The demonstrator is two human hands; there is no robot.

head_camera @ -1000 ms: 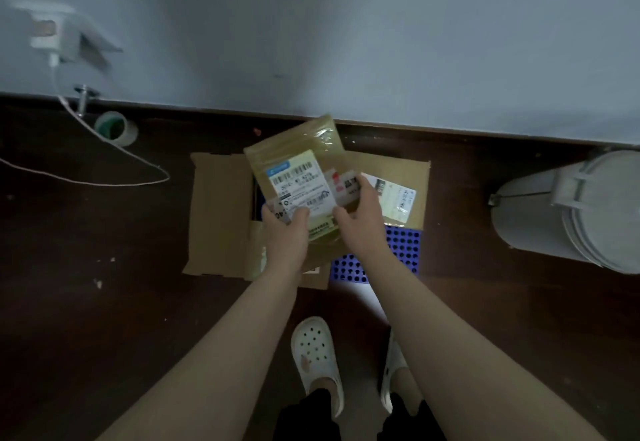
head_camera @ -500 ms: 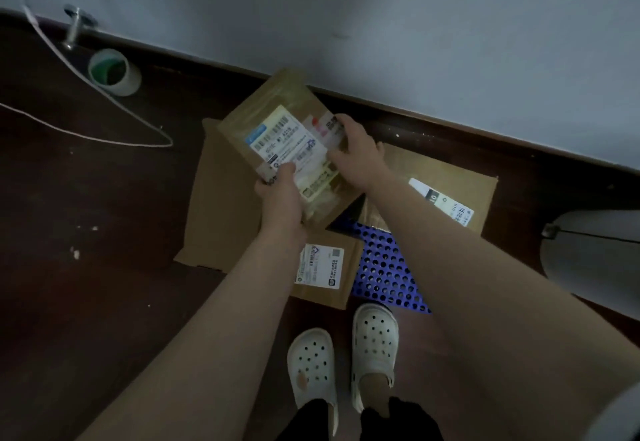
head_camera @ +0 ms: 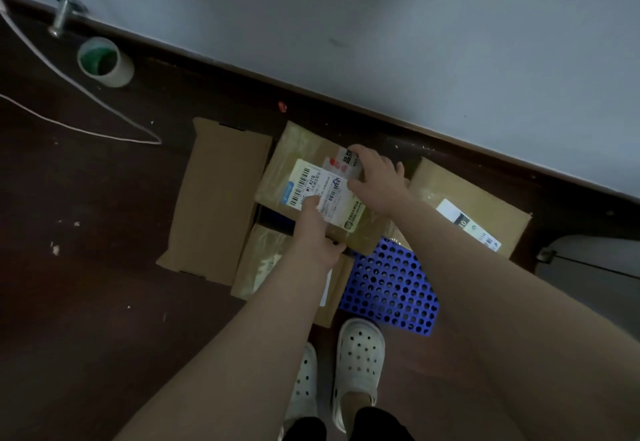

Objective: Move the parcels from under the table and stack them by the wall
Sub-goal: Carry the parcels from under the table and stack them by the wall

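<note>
a tape roll (head_camera: pixel 104 61) lies on the floor (head_camera: pixel 86 285) at far left, near the wall (head_camera: pixel 381 25). a flat box (head_camera: pixel 214 198) lies right of it. the parcel (head_camera: pixel 298 150) lies over a lower package (head_camera: pixel 263 260), close to the wall, label up. the left hand (head_camera: pixel 317 233) pinches its near edge, fingers (head_camera: pixel 310 203) on the label. the right hand (head_camera: pixel 377 181) grips its right edge with curled fingers. a blue mat (head_camera: pixel 391 285) and a second box (head_camera: pixel 467 198) lie further right.

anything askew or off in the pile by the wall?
Not a tidy stack. The labelled parcel, held by the left hand and right hand, lies crooked across the brown parcels below, which sit at mixed angles over a blue perforated mat. A white cable loops across the floor.
</note>
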